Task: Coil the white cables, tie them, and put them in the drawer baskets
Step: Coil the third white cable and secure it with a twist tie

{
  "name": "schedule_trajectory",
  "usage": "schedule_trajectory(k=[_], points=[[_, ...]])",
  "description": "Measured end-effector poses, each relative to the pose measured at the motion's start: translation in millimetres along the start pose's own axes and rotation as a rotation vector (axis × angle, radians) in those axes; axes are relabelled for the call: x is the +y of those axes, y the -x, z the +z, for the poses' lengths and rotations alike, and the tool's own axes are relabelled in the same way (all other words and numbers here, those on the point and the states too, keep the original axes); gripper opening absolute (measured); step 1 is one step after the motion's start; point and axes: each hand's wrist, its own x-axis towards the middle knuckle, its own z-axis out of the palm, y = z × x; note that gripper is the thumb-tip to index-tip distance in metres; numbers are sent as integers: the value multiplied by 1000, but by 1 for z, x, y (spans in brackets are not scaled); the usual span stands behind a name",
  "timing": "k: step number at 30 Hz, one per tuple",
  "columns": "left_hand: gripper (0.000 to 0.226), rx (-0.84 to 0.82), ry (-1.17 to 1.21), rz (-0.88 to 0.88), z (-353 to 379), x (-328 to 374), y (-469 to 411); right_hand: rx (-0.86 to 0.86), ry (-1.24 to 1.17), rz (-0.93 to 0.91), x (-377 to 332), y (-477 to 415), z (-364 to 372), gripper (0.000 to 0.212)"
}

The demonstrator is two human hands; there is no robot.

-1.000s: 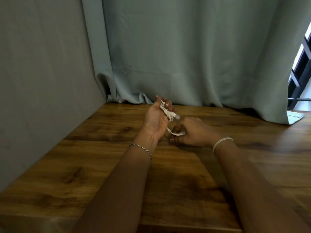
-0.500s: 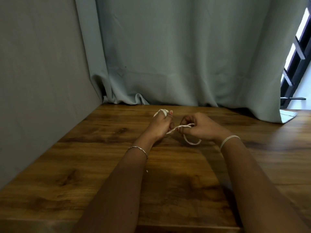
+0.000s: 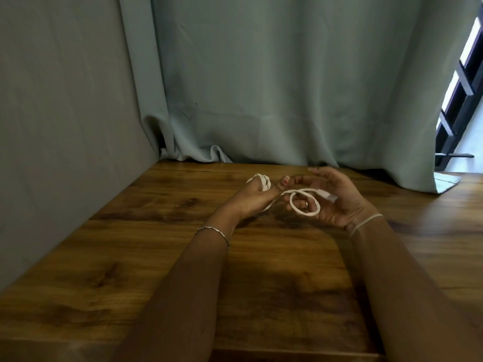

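My left hand (image 3: 249, 198) grips a bundle of coiled white cable (image 3: 262, 181), whose turns stick out above the fist. The cable's free end runs right from the fist and forms a loop (image 3: 305, 202) that lies over the fingers of my right hand (image 3: 342, 202). That hand is turned palm up with straight, spread fingers. The cable's connector end (image 3: 329, 196) rests on its palm. Both hands hover just above the wooden table (image 3: 170, 257), near its far edge. No drawer or basket is in view.
A grey-green curtain (image 3: 287, 100) hangs behind the table and bunches on its far edge. A grey wall (image 3: 65, 126) bounds the table on the left. A dark window frame (image 3: 462, 100) shows at the far right. My right wrist carries a thin band (image 3: 366, 220).
My right hand has let go of its pinch, turned palm up and spread its fingers, and the cable's loop now lies over them. My left hand still holds the coil.
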Motion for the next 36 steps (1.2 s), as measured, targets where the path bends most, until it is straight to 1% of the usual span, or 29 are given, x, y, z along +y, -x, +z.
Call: schedule_trajectory(k=[1, 3, 5, 7, 9, 11, 14, 15, 17, 20, 23, 25, 27, 29, 31, 33, 35, 36], points=[[95, -16, 4, -6, -1, -1, 0, -12, -34, 0, -1, 1, 0, 52], [77, -67, 96, -1, -1, -3, 0, -54, -86, -13, -1, 1, -1, 65], [64, -102, 216, 13, -2, -2, 2, -54, -110, -62, -1, 0, 0, 68], [56, -132, 329, 25, -3, 3, 5, -41, -140, -127, -1, -1, -1, 58], [42, -168, 391, 20, -4, 5, 7, -57, -193, -184, -1, -1, -2, 46], [30, -217, 380, 7, -5, 5, 9, -35, -232, -222, -1, -1, -2, 36], [18, -254, 372, -36, -1, 4, 8, 80, -217, -279, -1, -3, 0, 21], [17, -259, 374, -50, 0, 5, 8, 112, -205, -303, -1, -4, 2, 18], [21, -268, 364, -76, 3, 6, 8, 189, -218, -359, -2, -6, 3, 14], [26, -298, 387, -122, 6, 9, 9, 314, -329, -448, -6, -9, 1, 24], [27, -366, 445, -150, 5, 12, 11, 435, -342, -504, -6, -14, -4, 13], [29, -430, 524, -141, 3, 17, 15, 530, -316, -536, -3, -21, -11, 10], [31, -480, 614, -128, 0, 22, 19, 659, -240, -563, -1, -25, -15, 17], [33, -502, 692, -105, -2, 24, 20, 737, -132, -574, 3, -29, -16, 27], [35, -489, 781, -69, -3, 24, 19, 781, 103, -527, 8, -32, -16, 27], [35, -437, 915, -31, -5, 23, 17, 833, 416, -439, 14, -38, -18, 17], [34, -345, 1067, 6, -9, 24, 14, 837, 647, -390, 21, -41, -18, 9], [35, -296, 1135, 22, -11, 24, 13, 834, 717, -376, 22, -42, -18, 15]])
